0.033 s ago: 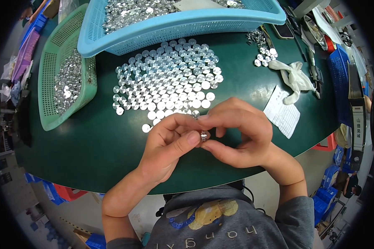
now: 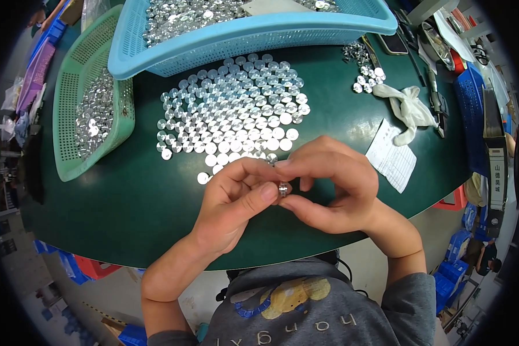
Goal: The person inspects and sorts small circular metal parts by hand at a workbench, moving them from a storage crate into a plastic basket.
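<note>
Close to the table's near edge, my left hand (image 2: 228, 199) pinches a small shiny round metal part (image 2: 282, 189) between thumb and fingers. My right hand (image 2: 340, 187) curls around it from the other side, its thumb tip at the part's lower edge and its index fingertip by my left fingers. Fingers partly hide the part. Just beyond my hands, many silvery metal discs (image 2: 230, 109) lie in close rows on the dark green table (image 2: 138, 213).
A blue basket (image 2: 254, 37) heaped with metal parts stands at the back, a green basket (image 2: 124, 109) with more at left. On the right lie loose parts (image 2: 363, 81), a white glove (image 2: 406, 109), a written paper sheet (image 2: 392, 155), a phone (image 2: 393, 43) and a caliper-like tool (image 2: 437, 104).
</note>
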Demonstrator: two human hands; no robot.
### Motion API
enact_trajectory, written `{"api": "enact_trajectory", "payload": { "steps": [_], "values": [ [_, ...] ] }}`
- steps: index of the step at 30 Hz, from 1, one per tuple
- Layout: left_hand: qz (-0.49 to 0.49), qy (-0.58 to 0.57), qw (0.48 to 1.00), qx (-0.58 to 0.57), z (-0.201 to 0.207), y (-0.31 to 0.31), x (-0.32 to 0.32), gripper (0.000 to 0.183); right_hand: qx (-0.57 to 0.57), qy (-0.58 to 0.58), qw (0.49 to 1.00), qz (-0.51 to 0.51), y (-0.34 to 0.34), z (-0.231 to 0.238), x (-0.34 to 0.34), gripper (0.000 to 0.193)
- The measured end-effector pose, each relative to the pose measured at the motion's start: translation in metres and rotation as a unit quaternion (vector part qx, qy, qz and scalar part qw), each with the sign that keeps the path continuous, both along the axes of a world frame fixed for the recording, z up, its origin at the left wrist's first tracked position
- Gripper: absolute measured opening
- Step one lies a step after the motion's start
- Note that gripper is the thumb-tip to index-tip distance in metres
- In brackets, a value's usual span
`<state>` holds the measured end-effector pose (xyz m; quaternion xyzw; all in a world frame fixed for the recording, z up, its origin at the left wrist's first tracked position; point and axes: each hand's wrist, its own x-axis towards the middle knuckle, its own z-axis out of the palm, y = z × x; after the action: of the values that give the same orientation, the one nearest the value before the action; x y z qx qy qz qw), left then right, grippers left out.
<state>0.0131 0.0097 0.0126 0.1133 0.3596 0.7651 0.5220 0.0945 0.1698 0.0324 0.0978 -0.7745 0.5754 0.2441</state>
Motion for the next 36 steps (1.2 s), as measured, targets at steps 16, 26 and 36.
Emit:
{"api": "enact_trajectory", "payload": {
  "steps": [16, 26, 36],
  "values": [
    [0.019, -0.003, 0.999, -0.036, 0.004, -0.001, -0.001, 0.015, 0.024, -0.010, 1.000, -0.005, 0.002, -0.003, 0.001, 0.036],
    [0.007, -0.043, 0.999, -0.017, 0.004, 0.000, 0.000, 0.015, 0.006, 0.004, 1.000, -0.013, -0.001, -0.002, 0.000, 0.032],
    [0.099, -0.028, 0.992, -0.072, 0.004, -0.004, -0.016, 0.009, 0.256, -0.198, 0.946, 0.005, 0.015, -0.001, 0.000, 0.023]
  ]
}}
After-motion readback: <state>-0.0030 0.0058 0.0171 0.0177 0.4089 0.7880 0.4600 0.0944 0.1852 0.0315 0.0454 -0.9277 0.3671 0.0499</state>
